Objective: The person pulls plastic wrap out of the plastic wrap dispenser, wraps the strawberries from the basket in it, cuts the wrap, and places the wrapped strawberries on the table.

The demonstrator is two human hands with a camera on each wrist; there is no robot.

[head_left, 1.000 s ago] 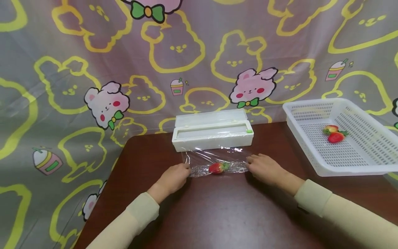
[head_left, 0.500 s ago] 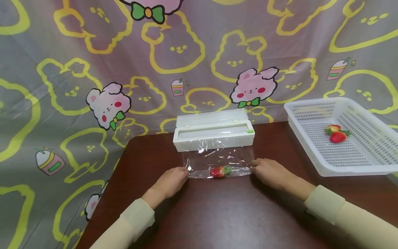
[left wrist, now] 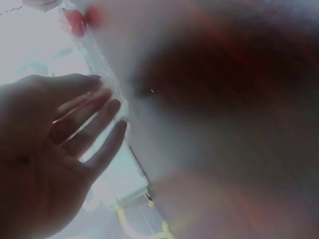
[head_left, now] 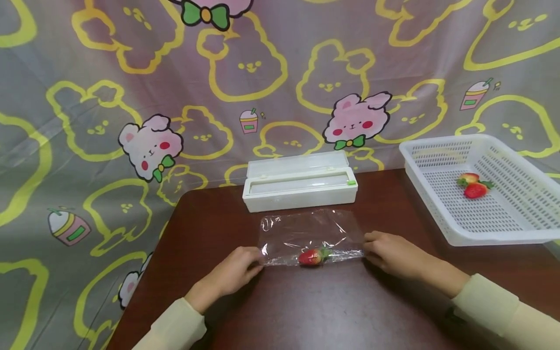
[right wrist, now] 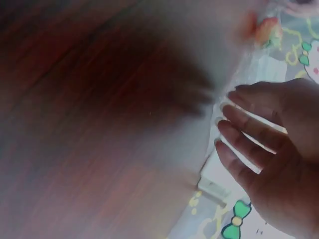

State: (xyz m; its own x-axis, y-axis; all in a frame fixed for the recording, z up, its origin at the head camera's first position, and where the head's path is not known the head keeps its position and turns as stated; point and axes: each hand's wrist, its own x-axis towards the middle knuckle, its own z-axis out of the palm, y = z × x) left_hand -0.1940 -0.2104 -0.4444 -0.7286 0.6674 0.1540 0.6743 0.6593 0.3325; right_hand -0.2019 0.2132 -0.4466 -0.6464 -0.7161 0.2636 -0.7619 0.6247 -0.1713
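Left hand [head_left: 232,273] and right hand [head_left: 393,253] pinch the film [head_left: 286,237] at its seven and five o'clock corners, likely to hold it taut, strawberry [head_left: 311,257] at six.

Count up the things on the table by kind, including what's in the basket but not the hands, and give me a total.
Strawberries: 3
Sheet of clear film: 1
White box: 1
White basket: 1
Total: 6
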